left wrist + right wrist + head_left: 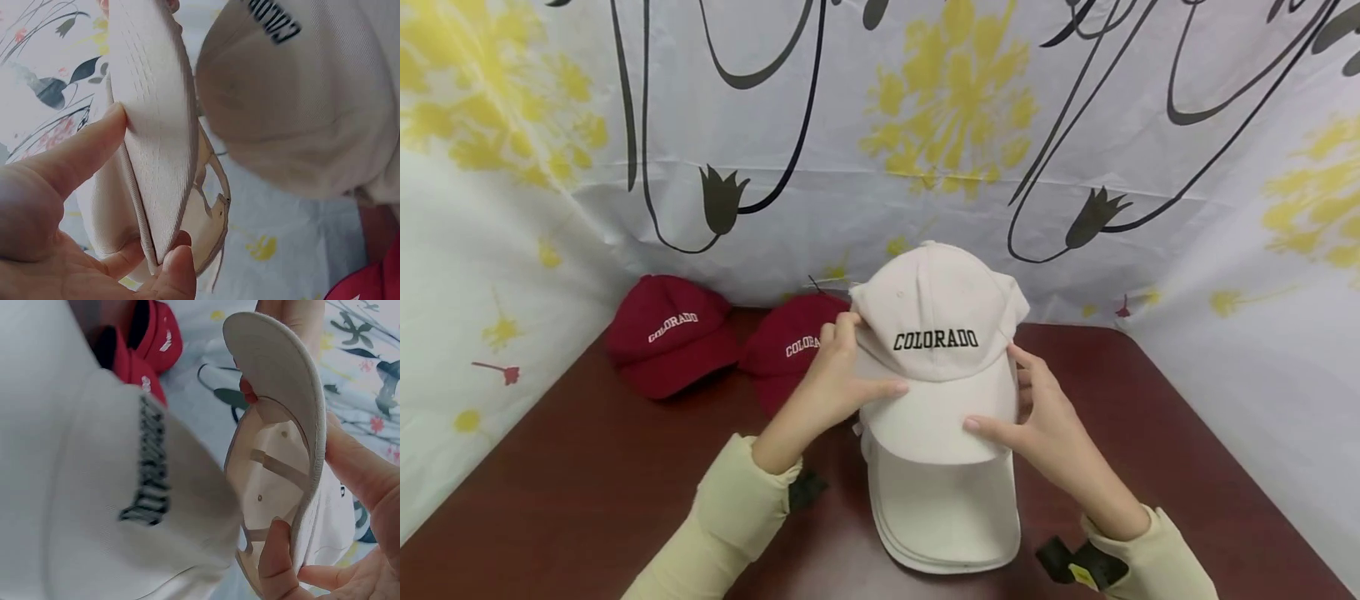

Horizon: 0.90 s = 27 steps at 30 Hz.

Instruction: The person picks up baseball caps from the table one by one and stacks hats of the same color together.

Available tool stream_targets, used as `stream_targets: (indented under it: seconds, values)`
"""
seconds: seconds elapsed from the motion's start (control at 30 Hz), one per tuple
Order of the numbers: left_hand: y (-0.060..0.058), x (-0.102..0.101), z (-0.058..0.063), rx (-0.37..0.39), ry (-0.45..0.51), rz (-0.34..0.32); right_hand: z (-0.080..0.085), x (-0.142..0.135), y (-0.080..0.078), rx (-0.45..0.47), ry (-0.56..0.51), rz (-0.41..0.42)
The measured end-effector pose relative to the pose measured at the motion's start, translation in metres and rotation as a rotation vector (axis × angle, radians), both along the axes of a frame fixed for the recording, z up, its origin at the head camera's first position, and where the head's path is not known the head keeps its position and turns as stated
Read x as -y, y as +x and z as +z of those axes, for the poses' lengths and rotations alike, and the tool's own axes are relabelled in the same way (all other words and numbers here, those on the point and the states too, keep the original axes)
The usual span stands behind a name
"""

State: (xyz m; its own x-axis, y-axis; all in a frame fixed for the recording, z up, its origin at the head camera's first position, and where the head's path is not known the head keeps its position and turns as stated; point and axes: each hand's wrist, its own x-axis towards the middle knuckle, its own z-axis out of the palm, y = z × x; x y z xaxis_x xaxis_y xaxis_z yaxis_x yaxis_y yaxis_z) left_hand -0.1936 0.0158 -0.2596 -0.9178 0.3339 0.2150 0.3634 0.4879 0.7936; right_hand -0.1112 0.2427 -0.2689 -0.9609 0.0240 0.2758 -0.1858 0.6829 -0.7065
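Observation:
A white baseball cap [951,421] with COLORADO in black letters is held up by both hands. My left hand [823,375] grips its left side, thumb on top of the brim. On the right side, my right hand [1048,412] does likewise, with its thumb on the brim. In the right wrist view, fingers curl beneath the brim [281,362] and the cap's hollow inside shows. Below it stand more white caps [951,525], their brims stacked together and their crowns mostly hidden in the head view. The top one's black lettering [147,469] appears in the right wrist view.
Two dark red COLORADO caps, one further left [662,333] and one partly behind the left hand [775,350], sit at the back left of the brown table [587,483]. A patterned white sheet [820,125] hangs around the back and sides.

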Motion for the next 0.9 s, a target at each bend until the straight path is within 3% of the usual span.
stream_targets:
  seconds: [0.23, 0.63, 0.9]
  values:
    - [-0.001, -0.013, -0.013, 0.032, -0.023, -0.015, -0.015, -0.01, 0.004, 0.035, 0.012, -0.014]
    - [0.006, -0.027, -0.017, 0.065, -0.08, -0.068, -0.023, -0.023, 0.017, 0.055, 0.001, -0.029]
    - [0.006, -0.033, -0.025, 0.05, -0.141, -0.083, -0.038, -0.027, 0.021, 0.068, -0.023, -0.038]
